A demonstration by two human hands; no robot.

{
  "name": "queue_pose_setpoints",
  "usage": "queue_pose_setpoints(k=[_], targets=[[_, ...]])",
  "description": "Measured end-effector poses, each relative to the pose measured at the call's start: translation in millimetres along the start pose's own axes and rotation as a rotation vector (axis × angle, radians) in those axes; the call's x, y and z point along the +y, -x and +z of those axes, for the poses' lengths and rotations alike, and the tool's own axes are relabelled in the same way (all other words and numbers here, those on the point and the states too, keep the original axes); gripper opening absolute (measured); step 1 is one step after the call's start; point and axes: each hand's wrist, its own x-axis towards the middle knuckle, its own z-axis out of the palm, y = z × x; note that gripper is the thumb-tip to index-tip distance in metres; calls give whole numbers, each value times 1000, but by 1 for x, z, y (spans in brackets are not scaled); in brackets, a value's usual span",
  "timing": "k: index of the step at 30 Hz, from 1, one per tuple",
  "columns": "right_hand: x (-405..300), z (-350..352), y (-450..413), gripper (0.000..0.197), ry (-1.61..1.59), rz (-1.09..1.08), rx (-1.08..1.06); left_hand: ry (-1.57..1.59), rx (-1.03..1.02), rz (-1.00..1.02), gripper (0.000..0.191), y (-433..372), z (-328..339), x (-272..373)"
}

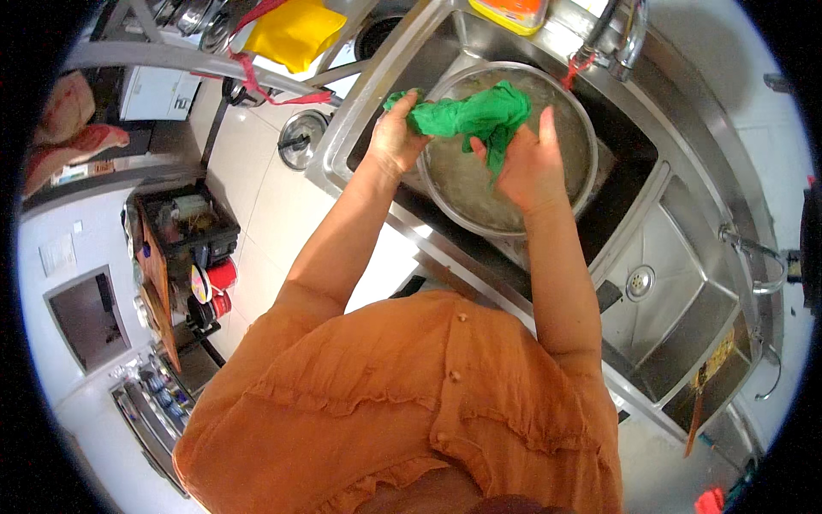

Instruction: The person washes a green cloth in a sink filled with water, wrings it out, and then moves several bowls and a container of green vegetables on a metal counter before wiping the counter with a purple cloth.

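Observation:
A wet-looking green cloth is stretched in a bunched roll above a large round metal basin. My left hand grips the cloth's left end, thumb on top. At its right end, my right hand touches the cloth with the thumb raised and apart. A loose tail of cloth hangs across the right fingers and partly hides them, so their grip is unclear. Cloudy water fills the basin, which sits in a stainless steel sink.
A faucet with a red tie stands beyond the basin. To the right is a second sink bowl with a drain strainer. A yellow-rimmed container rests on the sink's far edge. A pot lid appears at left, beside the sink.

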Motion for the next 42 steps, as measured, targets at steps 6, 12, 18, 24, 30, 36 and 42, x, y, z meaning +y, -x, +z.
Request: queue_pose_setpoints(k=[6,12,18,24,30,36,42], targets=[[5,11,-18,41,119,-144,-241,-141,-15,114,23,19,1,18],[15,15,-35,37,81,-125,-250,-568,-62,673,33,43,6,15],[18,42,-23,45,-82,-41,-260,-1270,-247,1023,45,63,22,16],[18,60,-10,47,-175,-93,-177,-1093,-280,837,24,58,12,25],[20,49,-14,33,43,-221,-273,-781,-326,579,18,63,15,25],[20,46,-13,28,50,-223,-179,-538,-334,464,13,63,17,20],[22,44,-13,23,226,-291,-80,-347,-306,347,15,68,23,18]])
